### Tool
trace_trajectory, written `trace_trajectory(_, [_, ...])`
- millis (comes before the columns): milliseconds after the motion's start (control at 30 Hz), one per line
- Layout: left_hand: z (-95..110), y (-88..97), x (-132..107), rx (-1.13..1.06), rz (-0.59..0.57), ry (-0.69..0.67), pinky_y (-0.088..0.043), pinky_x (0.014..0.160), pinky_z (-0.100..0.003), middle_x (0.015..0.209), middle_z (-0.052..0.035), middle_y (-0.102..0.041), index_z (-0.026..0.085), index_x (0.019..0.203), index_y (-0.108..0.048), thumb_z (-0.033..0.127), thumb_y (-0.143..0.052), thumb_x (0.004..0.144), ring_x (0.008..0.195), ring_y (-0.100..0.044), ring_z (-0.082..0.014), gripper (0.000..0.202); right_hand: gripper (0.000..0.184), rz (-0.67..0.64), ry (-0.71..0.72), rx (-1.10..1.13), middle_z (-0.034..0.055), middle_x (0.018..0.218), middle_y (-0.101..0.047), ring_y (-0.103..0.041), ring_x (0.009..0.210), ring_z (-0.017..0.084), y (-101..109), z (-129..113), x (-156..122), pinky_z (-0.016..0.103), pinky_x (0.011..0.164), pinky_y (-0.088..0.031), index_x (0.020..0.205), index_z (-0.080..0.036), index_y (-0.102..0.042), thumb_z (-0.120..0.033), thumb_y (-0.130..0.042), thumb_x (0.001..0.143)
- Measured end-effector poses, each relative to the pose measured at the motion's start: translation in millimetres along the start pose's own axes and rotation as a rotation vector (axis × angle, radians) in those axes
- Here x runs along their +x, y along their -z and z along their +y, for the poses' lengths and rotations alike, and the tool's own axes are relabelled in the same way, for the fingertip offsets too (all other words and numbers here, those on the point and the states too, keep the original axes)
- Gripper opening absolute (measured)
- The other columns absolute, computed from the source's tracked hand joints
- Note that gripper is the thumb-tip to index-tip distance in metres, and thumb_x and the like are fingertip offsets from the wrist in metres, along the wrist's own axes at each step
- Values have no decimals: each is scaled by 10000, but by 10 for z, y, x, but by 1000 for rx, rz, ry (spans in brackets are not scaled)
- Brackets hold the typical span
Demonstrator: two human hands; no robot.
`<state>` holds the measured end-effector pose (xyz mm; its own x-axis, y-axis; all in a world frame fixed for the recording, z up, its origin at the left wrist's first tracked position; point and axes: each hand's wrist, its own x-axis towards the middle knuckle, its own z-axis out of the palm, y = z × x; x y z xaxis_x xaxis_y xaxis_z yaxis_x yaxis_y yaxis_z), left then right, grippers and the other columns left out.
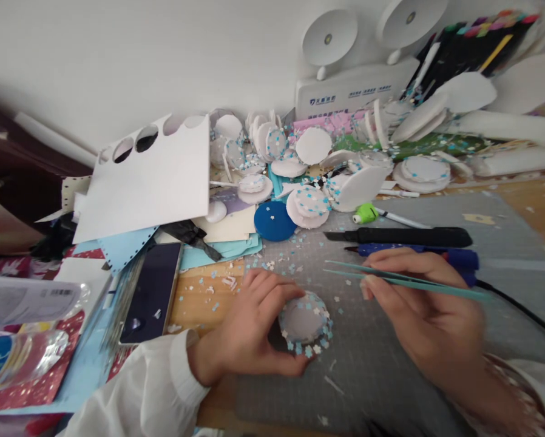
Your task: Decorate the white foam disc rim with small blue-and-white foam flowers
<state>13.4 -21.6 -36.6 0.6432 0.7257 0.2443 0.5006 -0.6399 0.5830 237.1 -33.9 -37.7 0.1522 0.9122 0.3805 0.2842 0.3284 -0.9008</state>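
My left hand [258, 328] curls its thumb and fingers round the edge of a small round white piece [302, 320] ringed with tiny blue and white flowers. The piece sits on a grey cutting mat [368, 376]. In my right hand [429, 318] is a pair of teal tweezers [459, 291], pinched between thumb and fingers. Their tips point left, above and to the right of the round piece, slightly apart, and I see nothing between them. Loose tiny flowers [272, 265] are scattered on the mat and wood beyond my left hand.
Behind the mat are many white foam discs [313, 145], some flower-trimmed, and a blue disc [275, 220]. A black cutter [400, 236] and a blue corded tool [463, 259] lie beyond my right hand. At left are a phone [152, 291] and a white board [149, 182].
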Motion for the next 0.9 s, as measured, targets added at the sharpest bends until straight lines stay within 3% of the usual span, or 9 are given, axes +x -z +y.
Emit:
trace_trajectory(333, [-5,5,-4,-45,-7,-27,-396,843,-392,1049,-85,-652,168,1127,-520,332,-725,602,929,-583,-248,587,107,-29,-54,56,40,923,-595,-614,880,191,-16,-10,1,287,604,-510,903,-264,-614,-182,-633,836])
trace_trajectory(533, [7,20,45,-17,-59,-19,-376,847,-411,1051,-100,-662,166,1123,-532,544,-774,570,916,-578,-262,712,120,-27,-58,59,31,911,-600,-629,854,174,-25,-24,0,267,596,-528,898,-261,-611,-162,-627,832])
trace_trajectory(733, [0,10,44,-5,-29,-43,-371,815,-383,996,-91,-679,161,1078,-564,599,-769,603,887,-591,-249,678,178,27,51,9,21,856,-623,-642,844,163,-67,2,34,274,684,-559,872,-254,-612,-103,-660,792])
trace_trajectory(900, [-3,-2,31,-20,10,-79,-376,825,-367,986,-80,-683,178,1081,-560,571,-745,676,893,-598,-235,593,195,-68,234,-129,18,851,-685,-670,764,148,-105,127,52,277,686,-548,821,-230,-617,-61,-694,762])
